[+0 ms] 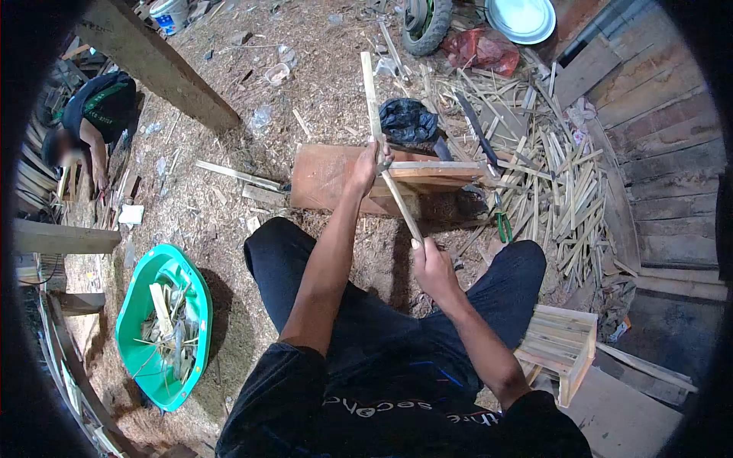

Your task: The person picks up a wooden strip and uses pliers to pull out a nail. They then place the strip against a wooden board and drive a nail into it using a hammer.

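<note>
My left hand [368,166] is closed around a pale flat wooden strip [369,95], which points away from me. In my right hand [435,269] is the near end of a slim wooden stick [402,204]. That stick slants up to my left hand, where its far end meets the fingers and is partly hidden. Both hands are in front of my bent knees. Just beyond them lies a reddish-brown board [321,177] with a raised wooden block [435,174] on it. Green-handled pliers [502,223] are to the right of the block.
Many loose wooden strips [569,198] are heaped at right, with a long dark tool [475,126] beside them. A green basin [202,305] with scraps stands at left. A slatted wooden crate [561,347] is by my right knee. Another person [99,114] crouches beyond a post [164,65].
</note>
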The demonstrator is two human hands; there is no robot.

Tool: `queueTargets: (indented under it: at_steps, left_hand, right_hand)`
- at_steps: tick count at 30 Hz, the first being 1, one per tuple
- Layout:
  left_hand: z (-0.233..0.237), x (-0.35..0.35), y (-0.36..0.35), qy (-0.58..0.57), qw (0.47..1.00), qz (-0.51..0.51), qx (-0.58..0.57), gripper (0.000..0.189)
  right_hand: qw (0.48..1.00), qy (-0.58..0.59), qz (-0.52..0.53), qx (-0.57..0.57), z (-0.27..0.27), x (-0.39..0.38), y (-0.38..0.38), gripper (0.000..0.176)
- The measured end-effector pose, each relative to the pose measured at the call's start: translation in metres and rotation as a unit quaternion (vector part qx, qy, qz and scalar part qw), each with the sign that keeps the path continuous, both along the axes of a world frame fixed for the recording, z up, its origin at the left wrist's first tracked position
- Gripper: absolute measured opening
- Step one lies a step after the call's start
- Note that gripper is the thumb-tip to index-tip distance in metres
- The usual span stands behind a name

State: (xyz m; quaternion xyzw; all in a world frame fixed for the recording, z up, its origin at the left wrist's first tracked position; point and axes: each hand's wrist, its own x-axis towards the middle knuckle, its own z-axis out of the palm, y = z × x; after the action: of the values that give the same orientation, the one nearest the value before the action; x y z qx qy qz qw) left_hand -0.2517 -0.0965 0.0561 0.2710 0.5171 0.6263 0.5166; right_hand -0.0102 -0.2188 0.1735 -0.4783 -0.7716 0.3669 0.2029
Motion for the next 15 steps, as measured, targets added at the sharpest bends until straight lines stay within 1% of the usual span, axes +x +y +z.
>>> queueTargets:
  at_steps: [1,2,5,6,8,9,10,11,13,14,15]
  left_hand:
    - [0.000,0.000,0.000,-0.056,0.998,-0.007,-0.001,0.050]
    - [-0.012,-0.003,0.005,0.055,0.998,0.009,-0.012,0.047]
    - [0.017,0.003,-0.005,-0.093,0.995,-0.008,-0.045,0.046]
    - [0.022,0.006,-0.006,-0.098,0.995,0.006,-0.036,0.045]
    - [0.023,0.006,-0.007,-0.087,0.996,0.001,-0.015,0.045]
    - [0.022,0.005,-0.006,-0.083,0.997,-0.001,-0.004,0.045]
    - [0.020,0.002,-0.006,-0.075,0.997,-0.027,0.018,0.044]
    - [0.017,0.001,-0.004,-0.081,0.996,-0.023,0.013,0.044]
    - [0.027,0.005,-0.008,-0.095,0.995,-0.017,-0.004,0.044]
    - [0.019,0.001,-0.008,-0.147,0.988,-0.049,0.028,0.045]
    - [0.013,0.001,-0.005,-0.122,0.992,-0.036,0.025,0.045]
  right_hand:
    - [1.000,-0.012,0.014,0.013,-0.002,0.001,0.000,0.023]
    - [1.000,0.014,0.000,0.002,-0.003,0.004,-0.003,0.023]
    - [0.998,0.057,-0.034,-0.008,0.015,-0.002,-0.006,0.023]
    - [0.999,0.043,-0.026,0.004,0.015,-0.002,-0.004,0.026]
    - [1.000,0.003,-0.001,-0.012,-0.006,0.004,-0.002,0.026]
    - [1.000,-0.018,0.012,-0.019,-0.008,0.004,0.001,0.026]
    - [0.998,-0.015,0.018,0.053,-0.009,0.006,0.002,0.027]
    - [0.999,0.014,0.001,0.032,-0.010,0.007,0.002,0.028]
    - [0.997,0.069,-0.034,-0.016,0.004,0.004,0.000,0.030]
    - [0.995,0.087,-0.044,-0.003,-0.004,0.004,-0.001,0.033]
    - [0.995,0.088,-0.031,-0.020,-0.009,0.004,-0.001,0.034]
